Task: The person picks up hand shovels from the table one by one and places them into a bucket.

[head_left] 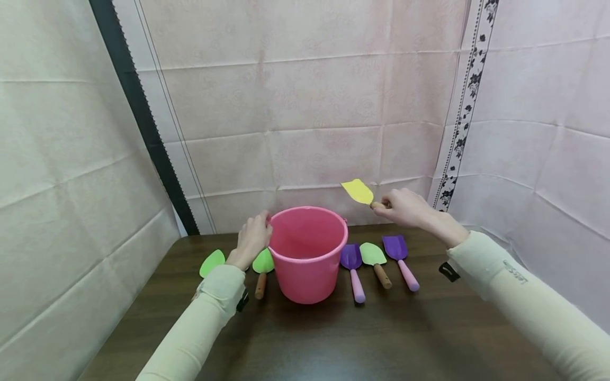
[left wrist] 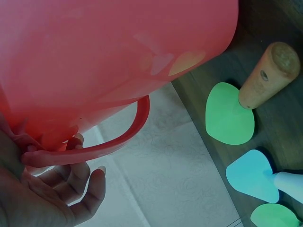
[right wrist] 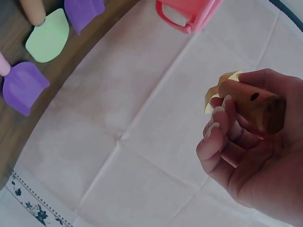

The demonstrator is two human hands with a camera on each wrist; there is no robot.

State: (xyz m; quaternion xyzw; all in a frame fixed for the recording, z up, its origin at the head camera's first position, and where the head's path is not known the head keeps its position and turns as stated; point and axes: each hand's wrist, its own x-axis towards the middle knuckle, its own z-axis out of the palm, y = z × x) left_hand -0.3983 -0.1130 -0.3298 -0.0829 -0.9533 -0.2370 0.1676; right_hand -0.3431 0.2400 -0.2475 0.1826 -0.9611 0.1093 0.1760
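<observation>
Yellow blade, wooden grip: one small hand trowel with a yellow leaf-shaped blade (head_left: 357, 191), raised above the dark wood-grain table (head_left: 381, 338), at one o'clock of the pink plastic bucket (head_left: 307, 278) and apart from it; tip toward ten o'clock. Right hand (head_left: 405, 206) is clamped round its wooden handle, thumb and fingers curled in. Probably light and stiff; blade looks thin, handle should give decent grip. Best hold: mid-handle, clear of the blade's edge.

Bucket upright, likely light for its bulk, walls slightly springy, surface perhaps slick. Left hand (head_left: 252, 238) grips it near the rim at about ten o'clock, fingers curled by the loose pink handle (left wrist: 137, 127); thumb hidden.

Around: green-bladed trowel with wooden handle (head_left: 263, 262) at nine o'clock, just beside the bucket; further out, blue-bladed trowel with pale handle (left wrist: 253, 175) and second green blade (head_left: 212, 262), partly behind the left forearm. Toward three o'clock: purple scoop with pink handle (head_left: 351, 256), pale-green trowel (head_left: 373, 253), second purple scoop (head_left: 394, 247). Bucket rim is the obstacle nearest the yellow blade.
</observation>
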